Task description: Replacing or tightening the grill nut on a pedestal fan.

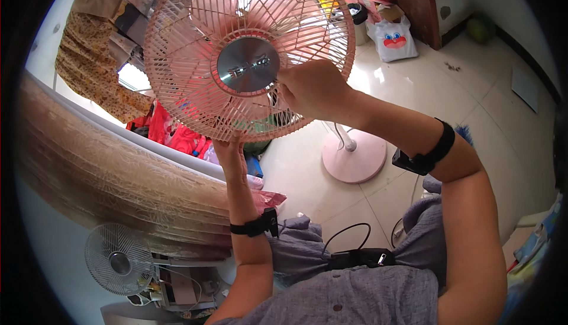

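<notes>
A pink standing fan's round wire guard (177, 67) fills the upper middle of the view, with pink blades (222, 2) behind its wires. At its centre is a silver-grey metallic disc (244, 58). My right hand (322, 91) is across the front of the guard, fingers curled closed at the disc's right edge. Whatever those fingers pinch is hidden. My left hand (229, 150) grips the guard's lower rim from below, its fingertips partly hidden. Below and to the right, the fan's white pole (348, 138) stands on a round pink base (355, 162).
A beige patterned curtain (130, 165) hangs along the left. Red plastic bags (177, 135) lie behind the guard. A white bag (395, 39) sits on the tiled floor beside a brown wooden panel (417, 5). A second, white fan (120, 260) stands at lower left.
</notes>
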A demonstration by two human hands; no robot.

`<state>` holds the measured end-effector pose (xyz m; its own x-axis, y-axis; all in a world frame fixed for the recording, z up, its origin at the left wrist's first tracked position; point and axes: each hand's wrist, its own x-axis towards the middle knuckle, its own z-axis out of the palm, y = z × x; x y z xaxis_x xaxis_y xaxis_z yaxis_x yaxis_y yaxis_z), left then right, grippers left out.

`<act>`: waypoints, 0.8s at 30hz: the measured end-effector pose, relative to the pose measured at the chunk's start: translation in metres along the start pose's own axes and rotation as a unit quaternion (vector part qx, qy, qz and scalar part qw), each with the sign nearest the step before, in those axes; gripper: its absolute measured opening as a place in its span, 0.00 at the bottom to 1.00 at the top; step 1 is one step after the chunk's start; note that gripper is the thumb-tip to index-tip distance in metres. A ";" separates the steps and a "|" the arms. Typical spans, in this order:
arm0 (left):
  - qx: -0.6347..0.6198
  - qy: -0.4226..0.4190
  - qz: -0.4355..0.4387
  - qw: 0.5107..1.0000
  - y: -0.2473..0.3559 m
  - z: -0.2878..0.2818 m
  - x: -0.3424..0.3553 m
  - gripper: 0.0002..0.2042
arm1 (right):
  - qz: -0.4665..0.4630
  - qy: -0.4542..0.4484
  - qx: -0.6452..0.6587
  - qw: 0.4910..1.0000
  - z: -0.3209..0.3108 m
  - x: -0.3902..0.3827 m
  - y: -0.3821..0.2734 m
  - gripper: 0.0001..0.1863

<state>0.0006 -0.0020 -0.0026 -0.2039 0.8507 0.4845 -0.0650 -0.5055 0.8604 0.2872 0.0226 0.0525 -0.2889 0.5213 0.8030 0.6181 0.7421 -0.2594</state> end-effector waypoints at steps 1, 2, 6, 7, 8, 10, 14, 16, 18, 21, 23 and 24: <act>0.010 0.004 -0.003 1.000 0.000 0.001 0.000 0.35 | -0.011 0.016 0.010 1.000 -0.002 0.003 0.000 0.06; 0.010 0.004 -0.001 1.000 0.000 0.002 -0.001 0.35 | 0.007 -0.010 -0.018 1.000 -0.009 0.008 0.005 0.07; 0.008 0.004 -0.005 1.000 0.003 0.004 -0.002 0.34 | 0.042 0.027 -0.046 0.998 -0.039 0.031 0.018 0.07; 0.014 0.002 -0.006 1.000 0.004 0.004 -0.002 0.34 | 0.015 0.098 -0.034 0.995 -0.043 0.035 0.019 0.06; 0.015 0.003 -0.008 1.000 0.004 0.003 -0.003 0.34 | -0.011 0.168 -0.021 0.985 -0.045 0.036 0.020 0.06; 0.009 -0.004 -0.008 1.000 0.003 0.003 -0.001 0.34 | -0.010 0.163 -0.014 0.986 -0.041 0.035 0.016 0.05; 0.000 -0.003 -0.004 1.000 -0.001 0.001 0.001 0.34 | 0.014 0.124 -0.035 0.992 -0.021 0.023 0.016 0.05; 0.008 0.007 -0.007 1.000 -0.001 -0.001 -0.001 0.34 | 0.028 0.084 -0.031 0.996 -0.016 0.013 0.011 0.05; 0.007 0.009 -0.006 1.000 0.000 0.000 0.000 0.34 | 0.041 0.029 -0.024 0.998 -0.011 0.005 0.008 0.05; 0.004 0.009 -0.001 1.000 0.001 0.002 -0.001 0.34 | 0.004 0.012 0.014 1.000 -0.004 -0.002 0.005 0.05; 0.003 0.006 0.005 1.000 0.001 0.003 -0.002 0.34 | 0.007 0.014 0.002 1.000 -0.007 0.004 0.007 0.06; 0.007 0.009 0.000 1.000 0.000 0.002 -0.002 0.34 | 0.014 0.021 -0.026 0.999 -0.012 0.012 0.010 0.06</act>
<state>0.0025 -0.0038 -0.0029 -0.2208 0.8483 0.4813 -0.0508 -0.5028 0.8629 0.2985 0.0308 0.0657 -0.2405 0.5223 0.8181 0.6633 0.7038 -0.2543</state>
